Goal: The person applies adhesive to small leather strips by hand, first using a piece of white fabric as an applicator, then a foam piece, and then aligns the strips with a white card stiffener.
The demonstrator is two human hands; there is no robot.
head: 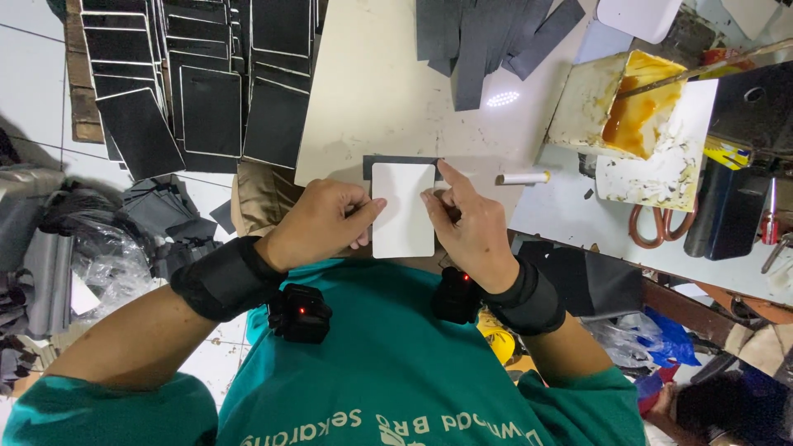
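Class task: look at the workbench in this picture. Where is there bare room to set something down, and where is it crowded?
Bare: the pale tabletop between the stacked black panels and the dark strips, beyond the white card. Crowded: the right side, with the glue tray, scissors and white stick.

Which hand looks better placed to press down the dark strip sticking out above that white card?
Right, probably. The right hand already has its forefinger stretched to the dark strip at the white card's top corner, while the left hand grips the card's left edge lower down.
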